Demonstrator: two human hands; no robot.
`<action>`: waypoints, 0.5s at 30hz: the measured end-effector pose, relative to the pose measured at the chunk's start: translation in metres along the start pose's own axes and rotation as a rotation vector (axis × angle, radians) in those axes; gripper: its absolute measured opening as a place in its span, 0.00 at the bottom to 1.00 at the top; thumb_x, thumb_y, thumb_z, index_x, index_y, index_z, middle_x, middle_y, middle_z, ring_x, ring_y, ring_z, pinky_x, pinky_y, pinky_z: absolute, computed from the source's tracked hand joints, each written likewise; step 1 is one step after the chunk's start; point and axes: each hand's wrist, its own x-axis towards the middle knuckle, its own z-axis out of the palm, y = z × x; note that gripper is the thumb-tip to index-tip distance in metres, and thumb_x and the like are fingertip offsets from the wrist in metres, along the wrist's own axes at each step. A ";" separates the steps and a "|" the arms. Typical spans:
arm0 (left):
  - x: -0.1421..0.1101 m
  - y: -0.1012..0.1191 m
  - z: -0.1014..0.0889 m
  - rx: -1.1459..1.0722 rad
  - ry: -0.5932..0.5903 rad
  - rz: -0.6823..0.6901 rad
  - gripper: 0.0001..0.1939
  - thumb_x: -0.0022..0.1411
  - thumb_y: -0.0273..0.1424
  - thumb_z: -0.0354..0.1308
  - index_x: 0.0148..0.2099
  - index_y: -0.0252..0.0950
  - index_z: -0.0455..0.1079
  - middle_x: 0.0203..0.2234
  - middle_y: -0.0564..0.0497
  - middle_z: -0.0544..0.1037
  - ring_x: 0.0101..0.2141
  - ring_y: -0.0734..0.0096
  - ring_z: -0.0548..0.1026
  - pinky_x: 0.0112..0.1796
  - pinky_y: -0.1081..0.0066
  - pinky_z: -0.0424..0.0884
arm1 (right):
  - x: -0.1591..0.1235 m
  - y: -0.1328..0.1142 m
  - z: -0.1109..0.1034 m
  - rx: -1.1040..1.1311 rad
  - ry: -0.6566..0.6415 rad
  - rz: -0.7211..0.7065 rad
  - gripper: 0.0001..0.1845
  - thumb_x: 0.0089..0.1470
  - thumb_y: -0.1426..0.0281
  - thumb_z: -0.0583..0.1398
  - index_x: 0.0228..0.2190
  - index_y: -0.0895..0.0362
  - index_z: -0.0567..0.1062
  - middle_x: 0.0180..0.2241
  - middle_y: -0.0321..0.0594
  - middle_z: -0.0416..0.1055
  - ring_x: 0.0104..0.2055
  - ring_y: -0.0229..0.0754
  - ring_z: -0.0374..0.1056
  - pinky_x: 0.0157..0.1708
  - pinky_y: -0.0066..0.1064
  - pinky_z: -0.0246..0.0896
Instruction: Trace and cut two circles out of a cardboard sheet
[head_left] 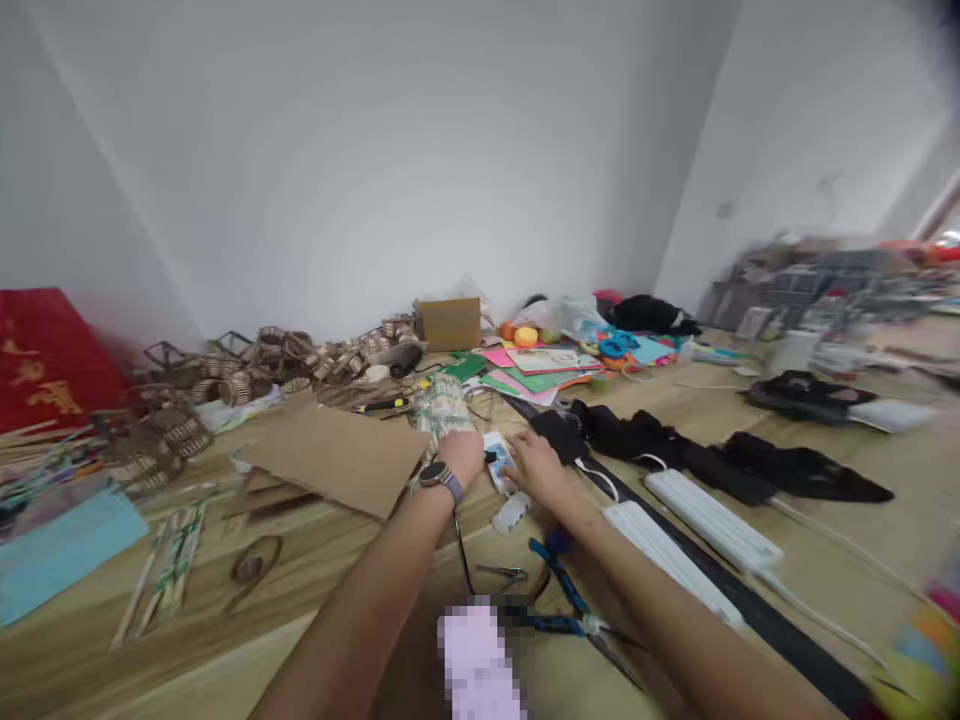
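Observation:
My left hand [461,456], with a watch [433,474] on its wrist, is closed. A small black piece [490,457] shows at its fingertips; its kind is unclear. A dark cord [462,552] runs down from below this hand. My right hand [540,468] has its fingers apart at the right edge of a white and blue packet [496,447]. The packet lies between the two hands. A clear plastic piece [511,512] is just below it. Blue-handled pliers [561,578] and a metal tool [504,572] lie nearer to me.
Cardboard sheets [337,450] lie left, with bundled sticks [174,560] and blue paper [67,555]. White power strips [709,518] and black cloth [637,435] are at right. Woven pieces [277,350], a cardboard box [450,323] and coloured paper [544,370] line the back.

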 end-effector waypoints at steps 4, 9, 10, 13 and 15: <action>0.003 0.017 0.001 -0.075 -0.002 0.002 0.19 0.71 0.38 0.62 0.60 0.36 0.71 0.56 0.42 0.75 0.50 0.56 0.78 0.50 0.52 0.78 | 0.026 -0.002 -0.001 0.056 -0.110 -0.060 0.18 0.68 0.64 0.64 0.56 0.56 0.75 0.57 0.46 0.74 0.52 0.51 0.75 0.51 0.49 0.74; -0.002 -0.001 -0.007 -0.321 -0.042 -0.080 0.19 0.71 0.38 0.62 0.60 0.38 0.71 0.56 0.43 0.75 0.51 0.56 0.77 0.50 0.52 0.78 | 0.050 0.003 0.000 0.149 -0.252 -0.029 0.17 0.68 0.64 0.64 0.55 0.56 0.75 0.56 0.46 0.74 0.51 0.50 0.75 0.50 0.48 0.75; -0.005 -0.010 -0.010 -0.388 -0.071 -0.106 0.18 0.72 0.38 0.61 0.59 0.38 0.71 0.56 0.43 0.75 0.50 0.56 0.78 0.50 0.53 0.78 | 0.053 0.004 0.001 0.173 -0.278 -0.007 0.17 0.68 0.64 0.64 0.55 0.56 0.75 0.56 0.46 0.74 0.51 0.50 0.75 0.49 0.47 0.75; -0.015 -0.035 -0.012 -0.620 -0.143 -0.163 0.18 0.71 0.38 0.62 0.59 0.36 0.71 0.53 0.44 0.77 0.47 0.58 0.79 0.47 0.54 0.79 | 0.058 0.004 0.007 0.239 -0.344 0.061 0.17 0.68 0.64 0.64 0.55 0.56 0.75 0.55 0.45 0.75 0.50 0.49 0.76 0.48 0.46 0.76; -0.023 -0.046 -0.011 -0.776 -0.153 -0.185 0.17 0.72 0.38 0.61 0.57 0.35 0.72 0.49 0.45 0.78 0.43 0.62 0.80 0.43 0.58 0.80 | 0.059 0.001 0.011 0.263 -0.367 0.097 0.17 0.68 0.64 0.64 0.55 0.56 0.75 0.55 0.45 0.75 0.50 0.49 0.76 0.48 0.46 0.76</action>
